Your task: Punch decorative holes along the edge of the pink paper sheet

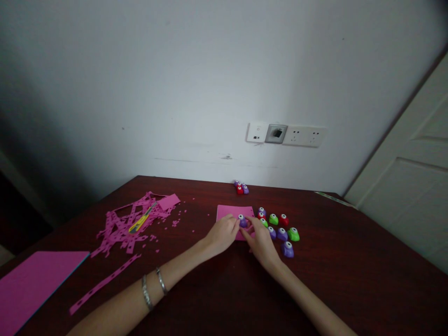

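A small purple craft punch (pixel 241 221) with a white and dark round top sits over a pink sheet (pixel 226 211) in front of me. My left hand (pixel 224 232) is closed, its fingertips against the punch's left side. From the right, my right hand (pixel 262 240) reaches in, thumb and forefinger curled about the same punch. Both hands partly cover the sheet, and the punch's lower edge is hidden. Just right of my right hand stand several more punches, among them a green punch (pixel 293 234), a red punch (pixel 283 220) and a purple punch (pixel 287 249).
Left lies a heap of punched pink scraps (pixel 119 228) with a yellow cutter knife (pixel 140 223) on top. A long pink strip (pixel 105 282) and a large pink sheet (pixel 38 280) lie nearer. More punches (pixel 240 189) stand by the wall under sockets (pixel 294 135).
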Available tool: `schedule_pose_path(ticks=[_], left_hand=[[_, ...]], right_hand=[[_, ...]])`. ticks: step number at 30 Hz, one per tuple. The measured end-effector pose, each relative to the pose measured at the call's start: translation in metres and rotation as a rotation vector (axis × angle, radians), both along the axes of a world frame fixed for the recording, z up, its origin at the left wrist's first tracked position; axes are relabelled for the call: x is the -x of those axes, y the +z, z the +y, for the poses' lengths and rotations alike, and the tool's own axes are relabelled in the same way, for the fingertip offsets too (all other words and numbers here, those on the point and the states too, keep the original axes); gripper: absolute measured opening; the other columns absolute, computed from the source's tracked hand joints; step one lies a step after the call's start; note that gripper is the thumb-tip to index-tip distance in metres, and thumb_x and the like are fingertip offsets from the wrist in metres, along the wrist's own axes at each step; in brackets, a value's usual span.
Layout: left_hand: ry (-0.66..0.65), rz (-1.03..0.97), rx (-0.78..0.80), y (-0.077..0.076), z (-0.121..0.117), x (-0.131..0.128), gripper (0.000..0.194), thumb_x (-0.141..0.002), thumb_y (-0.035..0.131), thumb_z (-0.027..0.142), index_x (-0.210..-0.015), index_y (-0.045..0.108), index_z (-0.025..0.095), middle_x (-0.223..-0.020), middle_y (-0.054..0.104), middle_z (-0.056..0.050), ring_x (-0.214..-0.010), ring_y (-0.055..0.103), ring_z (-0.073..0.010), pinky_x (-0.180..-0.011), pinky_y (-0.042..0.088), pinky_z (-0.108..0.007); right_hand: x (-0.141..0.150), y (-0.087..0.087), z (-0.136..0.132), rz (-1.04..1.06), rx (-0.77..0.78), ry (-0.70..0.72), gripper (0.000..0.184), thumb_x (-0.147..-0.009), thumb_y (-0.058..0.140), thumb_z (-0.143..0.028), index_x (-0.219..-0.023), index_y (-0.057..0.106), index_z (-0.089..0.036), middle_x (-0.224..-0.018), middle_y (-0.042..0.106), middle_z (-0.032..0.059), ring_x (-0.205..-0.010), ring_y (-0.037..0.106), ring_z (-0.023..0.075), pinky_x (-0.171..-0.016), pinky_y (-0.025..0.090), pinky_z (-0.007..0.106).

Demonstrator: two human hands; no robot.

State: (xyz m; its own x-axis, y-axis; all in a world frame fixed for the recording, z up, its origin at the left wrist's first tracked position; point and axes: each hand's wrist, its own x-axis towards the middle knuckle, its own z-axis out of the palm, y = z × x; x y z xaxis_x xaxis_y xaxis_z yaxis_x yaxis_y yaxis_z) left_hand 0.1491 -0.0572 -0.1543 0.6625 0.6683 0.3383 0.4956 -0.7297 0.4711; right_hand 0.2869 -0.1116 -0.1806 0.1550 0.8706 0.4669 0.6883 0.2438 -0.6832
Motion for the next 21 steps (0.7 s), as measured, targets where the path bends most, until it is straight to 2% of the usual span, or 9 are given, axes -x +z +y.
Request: schedule_pose_path(ticks=[4,7,10,13,16,19,21], left_hand=[[-0.017,0.050,-0.041,0.002,-0.003,0.002,0.043,-0.093,0.021,0.028,-0.081,0.059,0.013,-0.079,0.057,-0.008,-0.071,0.053,-0.0161,-0.070,0.041,-0.029],[-0.009,0.086,-0.064,0.005,-0.003,0.002,0.045,-0.093,0.020,0.029,-0.080,0.061,0.013,-0.079,0.058,-0.008,-0.070,0.054,-0.0160,-0.069,0.041,-0.029],[0.074,0.148,-0.095,0.012,0.006,0.004,0.043,-0.091,0.025,0.029,-0.078,0.062,0.013,-0.078,0.060,-0.008,-0.070,0.055,-0.0161,-0.068,0.042,-0.029],[0.206,0.184,-0.141,0.024,0.030,0.008,0.037,-0.089,0.031,0.029,-0.078,0.063,0.014,-0.083,0.062,-0.008,-0.075,0.057,-0.0165,-0.067,0.042,-0.028],[0.274,0.260,-0.120,0.029,0.064,0.016,0.032,-0.085,0.038,0.030,-0.077,0.065,0.015,-0.085,0.063,-0.009,-0.081,0.057,-0.0201,-0.066,0.042,-0.029],[0.160,0.343,-0.023,0.021,0.096,0.022,0.025,-0.080,0.048,0.033,-0.083,0.066,0.016,-0.088,0.063,-0.009,-0.085,0.056,-0.0213,-0.068,0.042,-0.029],[0.089,0.377,-0.033,0.011,0.111,0.023,0.033,-0.074,0.056,0.042,-0.093,0.065,0.016,-0.095,0.060,-0.010,-0.093,0.052,-0.0243,-0.075,0.040,-0.031]], right_hand=[[0.000,0.002,0.000,-0.016,0.020,-0.021,0.028,-0.081,0.049,-0.027,-0.105,0.054,-0.013,-0.084,0.058,0.0077,-0.061,0.056,0.0158,-0.050,0.049,0.029],[-0.002,0.002,0.001,-0.035,0.000,-0.017,0.027,-0.079,0.051,-0.026,-0.102,0.057,-0.012,-0.081,0.060,0.0076,-0.064,0.057,0.0164,-0.055,0.051,0.030],[-0.005,0.004,0.000,-0.014,0.044,-0.007,0.026,-0.077,0.052,-0.027,-0.096,0.060,-0.012,-0.075,0.061,0.0061,-0.062,0.059,0.0165,-0.050,0.051,0.027],[-0.007,0.007,-0.003,0.103,0.174,-0.029,0.028,-0.075,0.053,-0.033,-0.092,0.062,-0.013,-0.068,0.061,0.0042,-0.053,0.058,0.0156,-0.034,0.046,0.022],[-0.009,0.010,-0.008,0.279,0.273,-0.034,0.031,-0.072,0.055,-0.036,-0.093,0.060,-0.013,-0.070,0.061,0.0035,-0.055,0.059,0.0165,-0.030,0.048,0.023],[-0.012,0.009,-0.014,0.442,0.325,-0.013,0.034,-0.067,0.059,-0.036,-0.093,0.057,-0.014,-0.076,0.063,0.0040,-0.064,0.062,0.0193,-0.034,0.053,0.026],[-0.015,0.008,-0.019,0.515,0.361,-0.003,0.034,-0.065,0.062,-0.036,-0.091,0.054,-0.015,-0.078,0.063,0.0037,-0.068,0.064,0.0205,-0.034,0.053,0.025]])
